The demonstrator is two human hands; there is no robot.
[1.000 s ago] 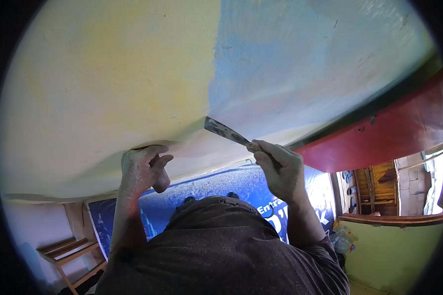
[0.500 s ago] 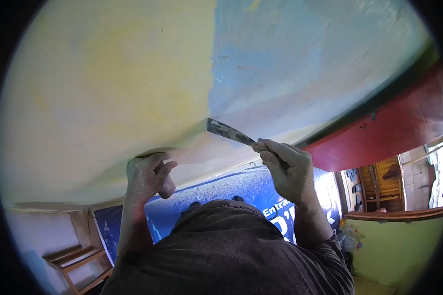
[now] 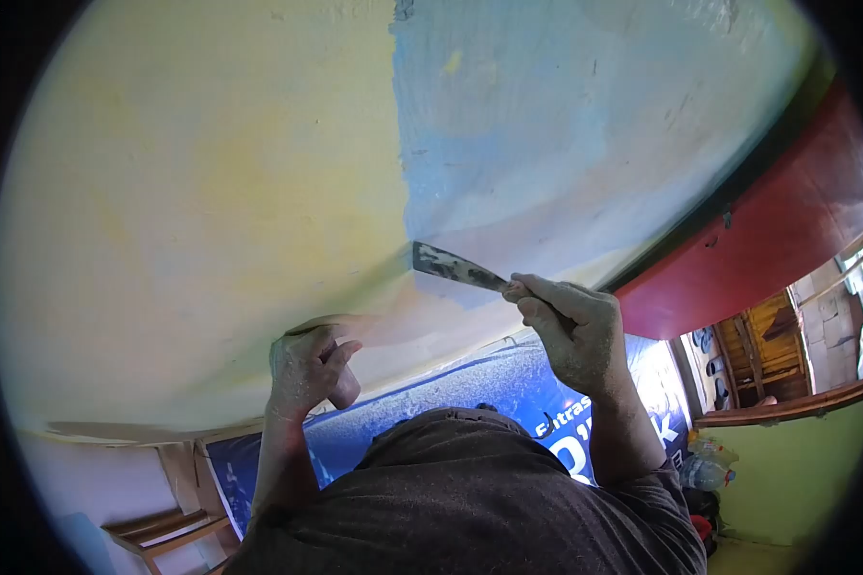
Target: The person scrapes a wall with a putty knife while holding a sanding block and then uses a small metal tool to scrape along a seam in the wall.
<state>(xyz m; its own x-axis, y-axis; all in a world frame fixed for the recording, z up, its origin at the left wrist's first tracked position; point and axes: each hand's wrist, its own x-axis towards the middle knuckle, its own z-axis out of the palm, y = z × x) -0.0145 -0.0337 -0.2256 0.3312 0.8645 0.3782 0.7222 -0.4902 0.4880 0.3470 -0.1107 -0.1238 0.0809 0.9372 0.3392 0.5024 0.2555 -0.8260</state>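
My right hand (image 3: 573,331) grips the handle of a metal scraper (image 3: 455,267), whose flat dusty blade points left with its edge against the plastered surface (image 3: 211,192). That surface is yellowish on the left and light blue (image 3: 547,115) on the right; the blade meets it near the border of the two colours. My left hand (image 3: 309,369) is pressed flat against the yellowish surface lower left, fingers bent, holding nothing. Both hands are dusted white.
A red painted beam (image 3: 767,249) runs along the right. A blue banner with white letters (image 3: 547,422) hangs behind my hands. A wooden frame (image 3: 168,527) stands lower left, a green wall (image 3: 796,470) and plastic bottles (image 3: 710,470) lower right. A dark garment (image 3: 470,508) fills the bottom.
The view has shifted, so both hands and the scraper sit lower and further right in the picture. The blade has turned flatter and stays against the surface.
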